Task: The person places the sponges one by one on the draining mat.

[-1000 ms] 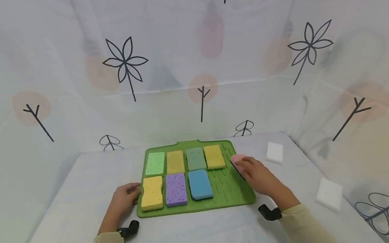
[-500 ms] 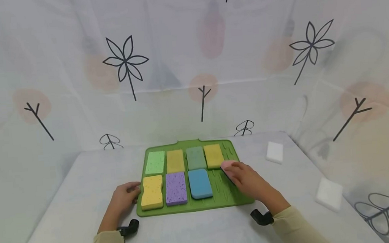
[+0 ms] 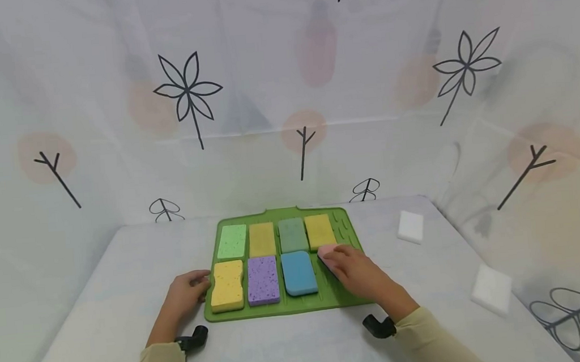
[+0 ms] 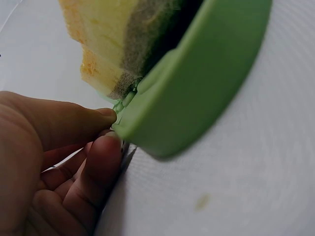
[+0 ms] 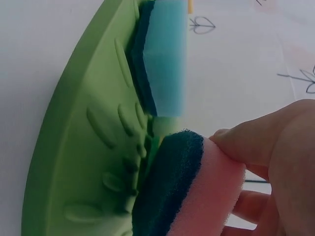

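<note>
My right hand (image 3: 356,272) grips a pink sponge (image 5: 211,191) with a dark blue-green scouring side. That sponge hangs tilted over the green ridged mat (image 3: 337,294), just right of a blue sponge (image 3: 299,274). In the right wrist view the scouring side faces the mat. At the mat's left edge, the thumb and a finger of my left hand (image 3: 184,296) pinch its rim (image 4: 167,123). Beside that hand lies a yellow wavy-edged sponge (image 3: 227,286), then a purple speckled sponge (image 3: 262,281). My right hand hides part of the mat and of the pink sponge.
Along the mat's back row lie a light green sponge (image 3: 232,242), a mustard sponge (image 3: 261,239), a grey-green sponge (image 3: 292,235) and a yellow sponge (image 3: 319,231). Two white blocks (image 3: 410,226) lie on the table's right side. A patterned cloth (image 3: 248,167) hangs behind.
My right hand has carried the pink sponge leftward over the mat, from its right edge to near the blue sponge. My left hand has stayed at the mat's left edge.
</note>
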`<move>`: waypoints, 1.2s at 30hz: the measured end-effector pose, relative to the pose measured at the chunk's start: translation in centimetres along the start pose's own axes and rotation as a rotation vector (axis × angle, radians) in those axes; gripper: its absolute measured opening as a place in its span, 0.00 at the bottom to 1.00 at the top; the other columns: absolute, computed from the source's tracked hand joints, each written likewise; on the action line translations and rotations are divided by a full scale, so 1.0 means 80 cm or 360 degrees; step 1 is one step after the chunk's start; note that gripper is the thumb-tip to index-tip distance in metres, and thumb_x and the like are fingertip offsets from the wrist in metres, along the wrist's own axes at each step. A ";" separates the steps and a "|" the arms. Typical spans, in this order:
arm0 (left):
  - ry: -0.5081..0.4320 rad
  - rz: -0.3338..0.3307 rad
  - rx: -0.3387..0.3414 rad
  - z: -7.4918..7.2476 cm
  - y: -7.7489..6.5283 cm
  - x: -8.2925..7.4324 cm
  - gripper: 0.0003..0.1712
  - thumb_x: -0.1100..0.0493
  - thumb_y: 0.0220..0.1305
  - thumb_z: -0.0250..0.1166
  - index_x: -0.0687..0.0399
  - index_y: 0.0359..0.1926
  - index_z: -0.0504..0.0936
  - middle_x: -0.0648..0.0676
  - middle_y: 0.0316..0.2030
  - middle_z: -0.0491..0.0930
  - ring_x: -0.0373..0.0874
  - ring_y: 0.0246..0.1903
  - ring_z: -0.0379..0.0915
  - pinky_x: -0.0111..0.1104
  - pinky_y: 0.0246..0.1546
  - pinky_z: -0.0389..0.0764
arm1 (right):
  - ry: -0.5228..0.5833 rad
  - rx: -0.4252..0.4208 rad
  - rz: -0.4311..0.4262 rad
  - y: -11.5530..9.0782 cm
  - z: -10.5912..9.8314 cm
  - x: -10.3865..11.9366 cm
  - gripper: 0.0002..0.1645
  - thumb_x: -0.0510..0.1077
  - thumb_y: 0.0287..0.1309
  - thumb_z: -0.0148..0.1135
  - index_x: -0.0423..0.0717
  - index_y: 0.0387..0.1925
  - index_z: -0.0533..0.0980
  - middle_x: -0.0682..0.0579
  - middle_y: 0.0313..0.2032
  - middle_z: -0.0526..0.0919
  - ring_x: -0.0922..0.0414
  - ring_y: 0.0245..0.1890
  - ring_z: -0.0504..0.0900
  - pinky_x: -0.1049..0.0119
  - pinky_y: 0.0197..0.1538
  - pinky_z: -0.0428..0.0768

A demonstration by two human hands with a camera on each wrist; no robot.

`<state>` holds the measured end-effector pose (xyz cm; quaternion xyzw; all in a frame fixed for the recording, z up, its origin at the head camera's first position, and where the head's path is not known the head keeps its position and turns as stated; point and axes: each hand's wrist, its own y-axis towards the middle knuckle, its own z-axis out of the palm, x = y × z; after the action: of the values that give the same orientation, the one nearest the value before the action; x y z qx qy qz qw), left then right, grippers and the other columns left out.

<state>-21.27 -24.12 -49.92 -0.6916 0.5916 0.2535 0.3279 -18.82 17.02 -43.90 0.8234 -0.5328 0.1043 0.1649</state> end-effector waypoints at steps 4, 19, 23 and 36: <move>-0.0010 0.0004 0.0003 0.000 0.000 0.000 0.22 0.54 0.59 0.58 0.54 0.55 0.74 0.52 0.38 0.77 0.39 0.27 0.73 0.30 0.29 0.73 | -0.0038 -0.0051 -0.0028 0.005 0.008 0.003 0.20 0.51 0.64 0.47 0.55 0.56 0.72 0.48 0.55 0.73 0.48 0.56 0.71 0.50 0.57 0.69; 0.0008 -0.0008 -0.0003 0.000 0.001 -0.001 0.23 0.53 0.58 0.57 0.54 0.54 0.75 0.52 0.38 0.77 0.39 0.27 0.73 0.30 0.28 0.72 | -0.0270 0.0001 0.0039 0.006 0.023 0.021 0.25 0.53 0.59 0.53 0.49 0.56 0.71 0.47 0.55 0.72 0.45 0.55 0.71 0.50 0.55 0.70; 0.0025 -0.0012 -0.0003 0.000 0.002 0.001 0.23 0.53 0.58 0.57 0.53 0.55 0.74 0.52 0.39 0.77 0.39 0.27 0.73 0.30 0.29 0.72 | -0.0253 -0.0011 0.0006 0.003 0.026 0.023 0.26 0.53 0.60 0.52 0.47 0.57 0.70 0.47 0.55 0.72 0.44 0.55 0.70 0.50 0.56 0.70; 0.0032 -0.0056 0.0002 0.001 0.003 0.001 0.23 0.52 0.59 0.57 0.51 0.55 0.74 0.52 0.38 0.77 0.39 0.28 0.73 0.30 0.30 0.72 | -0.0245 -0.0011 -0.0040 -0.001 0.031 0.021 0.26 0.52 0.60 0.51 0.45 0.58 0.69 0.46 0.56 0.71 0.45 0.56 0.68 0.52 0.56 0.70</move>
<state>-21.48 -24.14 -50.11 -0.7041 0.5828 0.2404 0.3269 -18.06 14.66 -45.62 0.8351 -0.5338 0.0369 0.1276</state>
